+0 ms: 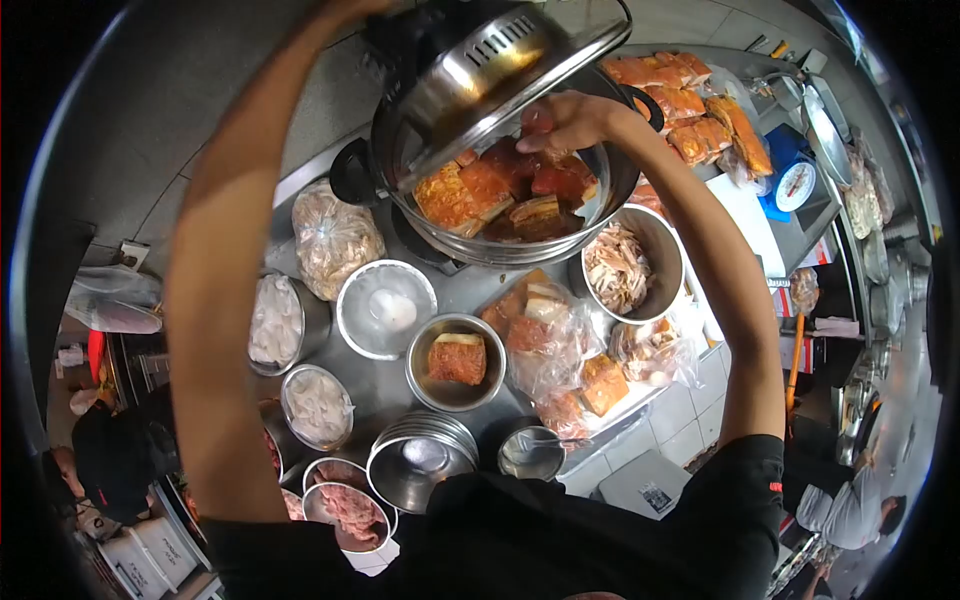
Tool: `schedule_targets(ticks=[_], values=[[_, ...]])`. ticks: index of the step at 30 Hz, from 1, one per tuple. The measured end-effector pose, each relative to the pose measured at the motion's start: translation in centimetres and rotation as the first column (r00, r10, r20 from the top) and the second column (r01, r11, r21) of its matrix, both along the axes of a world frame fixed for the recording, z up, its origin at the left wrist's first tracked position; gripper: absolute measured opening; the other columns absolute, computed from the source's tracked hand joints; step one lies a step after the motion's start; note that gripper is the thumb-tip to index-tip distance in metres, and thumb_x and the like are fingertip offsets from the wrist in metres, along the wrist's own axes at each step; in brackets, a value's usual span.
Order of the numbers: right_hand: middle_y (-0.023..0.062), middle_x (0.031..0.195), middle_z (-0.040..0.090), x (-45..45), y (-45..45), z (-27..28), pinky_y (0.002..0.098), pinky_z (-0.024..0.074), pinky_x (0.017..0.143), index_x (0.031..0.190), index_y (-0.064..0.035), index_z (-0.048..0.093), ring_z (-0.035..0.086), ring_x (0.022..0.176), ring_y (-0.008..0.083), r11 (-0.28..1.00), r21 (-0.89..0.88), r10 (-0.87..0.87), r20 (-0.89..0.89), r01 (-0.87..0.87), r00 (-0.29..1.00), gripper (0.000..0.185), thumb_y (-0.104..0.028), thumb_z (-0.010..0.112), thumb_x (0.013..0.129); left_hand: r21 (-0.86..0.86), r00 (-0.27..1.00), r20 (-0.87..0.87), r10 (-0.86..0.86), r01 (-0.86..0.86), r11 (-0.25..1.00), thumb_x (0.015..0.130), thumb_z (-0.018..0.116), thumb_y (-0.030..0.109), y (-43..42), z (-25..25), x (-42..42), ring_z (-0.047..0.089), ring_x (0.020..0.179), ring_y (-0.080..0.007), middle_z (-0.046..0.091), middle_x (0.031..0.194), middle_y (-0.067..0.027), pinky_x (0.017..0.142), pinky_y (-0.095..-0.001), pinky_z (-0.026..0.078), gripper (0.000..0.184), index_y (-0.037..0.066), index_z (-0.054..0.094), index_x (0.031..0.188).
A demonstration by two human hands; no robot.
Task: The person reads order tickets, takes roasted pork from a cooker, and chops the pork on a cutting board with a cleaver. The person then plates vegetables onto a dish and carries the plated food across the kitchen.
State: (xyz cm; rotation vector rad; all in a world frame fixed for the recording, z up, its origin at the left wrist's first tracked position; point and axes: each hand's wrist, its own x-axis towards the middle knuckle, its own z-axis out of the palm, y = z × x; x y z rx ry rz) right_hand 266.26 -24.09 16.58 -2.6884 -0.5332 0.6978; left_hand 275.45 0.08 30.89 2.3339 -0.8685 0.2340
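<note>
A glass-rimmed oven lid [490, 70] with a vented metal housing hangs tilted over a round cooking pot [625, 190]. My left hand [355, 5] is at the lid's top, cut by the frame edge; it holds the lid up, though its fingers are hidden. Under the raised rim, my right hand [578, 118] reaches into the pot, its fingers closed around what looks like a small reddish piece of pork. Below it, several browned pork chunks [485, 185] lie in the pot. The lid's glass partly covers this hand's fingertips.
The steel table [385, 385] holds a bowl [457, 395] with one pork chunk, a pot of shredded meat [680, 270], bagged pork [550, 340] and stacked bowls [420, 480]. More pork slabs [700, 135] and a blue scale [790, 180] stand right. Other people are at both sides.
</note>
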Motion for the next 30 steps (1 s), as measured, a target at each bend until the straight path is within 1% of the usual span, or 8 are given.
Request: schedule_targets(ticks=[3, 7, 10, 12, 18, 23, 26, 30], values=[[0.0199, 0.116, 0.062, 2.9, -0.7, -2.7, 0.0404, 0.0476, 0.091, 0.133, -0.0056, 0.049, 0.059, 0.111, 0.0316, 0.986, -0.077, 0.164, 0.342, -0.147, 0.925, 0.070, -0.039, 0.070, 0.075, -0.036, 0.940, 0.325, -0.108, 0.126, 0.991, 0.092, 0.059, 0.024, 0.2, -3.4, 3.3, 0.040, 0.048, -0.0110, 0.043, 0.051, -0.0010, 0.046, -0.0322, 0.036, 0.038, 0.003, 0.051, 0.062], [0.0216, 0.117, 0.061, 1.4, 1.5, 0.0, 0.0396, 0.0479, 0.088, 0.135, -0.0104, 0.048, 0.060, 0.107, 0.0316, 0.934, 0.087, 0.356, -0.160, -0.347, 0.920, 0.077, -0.029, 0.075, 0.066, -0.151, 0.987, 0.154, -0.044, 0.067, 0.986, 0.091, 0.059, 0.023, -1.4, -2.6, 2.0, 0.035, 0.049, -0.0101, 0.039, 0.053, 0.0003, 0.044, -0.0331, 0.030, 0.043, 0.004, 0.042, 0.056], [0.0173, 0.112, 0.062, 5.2, 3.4, -6.7, 0.0396, 0.0514, 0.080, 0.140, -0.0165, 0.039, 0.063, 0.097, 0.0287, 0.853, -0.083, 0.507, -0.103, -0.515, 0.856, 0.091, -0.023, 0.083, 0.060, -0.081, 0.980, 0.184, -0.076, 0.092, 0.993, 0.091, 0.060, 0.024, -1.2, -2.2, 2.9, 0.034, 0.049, -0.0092, 0.037, 0.052, 0.0009, 0.044, -0.0339, 0.030, 0.044, 0.003, 0.044, 0.055], [0.0152, 0.110, 0.063, 6.0, 4.2, -9.0, 0.0377, 0.0533, 0.075, 0.141, -0.0200, 0.038, 0.065, 0.092, 0.0252, 0.856, -0.090, 0.492, -0.161, -0.509, 0.856, 0.097, -0.021, 0.087, 0.057, -0.123, 0.852, 0.520, -0.061, 0.145, 0.982, 0.090, 0.060, 0.024, -1.3, -2.5, 3.9, 0.034, 0.046, -0.0088, 0.036, 0.050, 0.0018, 0.043, -0.0340, 0.029, 0.043, 0.003, 0.047, 0.055], [0.0165, 0.113, 0.062, 4.0, 4.4, -6.8, 0.0420, 0.0469, 0.091, 0.135, -0.0196, 0.045, 0.061, 0.103, 0.0319, 0.827, -0.150, 0.549, 0.013, -0.541, 0.836, 0.102, -0.033, 0.089, 0.044, -0.197, 0.994, 0.069, 0.080, -0.065, 0.978, 0.090, 0.061, 0.026, -0.7, -1.3, 1.2, 0.042, 0.042, -0.0122, 0.043, 0.048, 0.0000, 0.043, -0.0354, 0.034, 0.043, 0.001, 0.052, 0.056], [0.0147, 0.104, 0.066, 3.4, 4.5, -5.6, 0.0410, 0.0449, 0.095, 0.130, -0.0176, 0.052, 0.062, 0.103, 0.0308, 0.820, -0.236, 0.555, 0.102, -0.522, 0.826, 0.093, -0.037, 0.089, 0.046, -0.166, 0.973, 0.220, 0.070, -0.033, 0.986, 0.091, 0.060, 0.028, 0.7, -3.1, 4.5, 0.043, 0.042, -0.0133, 0.044, 0.048, -0.0010, 0.043, -0.0360, 0.037, 0.044, -0.001, 0.052, 0.059], [0.0153, 0.104, 0.067, 5.4, 2.4, -5.9, 0.0418, 0.0460, 0.096, 0.124, -0.0151, 0.058, 0.063, 0.103, 0.0298, 0.913, -0.124, 0.405, 0.181, -0.388, 0.896, 0.082, -0.043, 0.086, 0.053, -0.130, 0.949, 0.313, 0.041, 0.000, 0.992, 0.092, 0.058, 0.027, 0.6, -2.6, 3.8, 0.043, 0.043, -0.0145, 0.043, 0.048, -0.0039, 0.045, -0.0367, 0.037, 0.044, -0.003, 0.052, 0.060], [0.0213, 0.115, 0.061, 6.4, 0.1, -4.7, 0.0482, 0.0541, 0.082, 0.124, -0.0051, 0.056, 0.063, 0.102, 0.0359, 0.954, -0.138, -0.296, -0.292, 0.266, 0.910, 0.072, -0.042, 0.079, 0.066, -0.245, 0.982, 0.155, 0.107, -0.066, 0.967, 0.092, 0.058, 0.027, -0.2, -2.5, 2.3, 0.042, 0.045, -0.0156, 0.042, 0.048, -0.0076, 0.048, -0.0376, 0.038, 0.045, -0.004, 0.052, 0.060]])
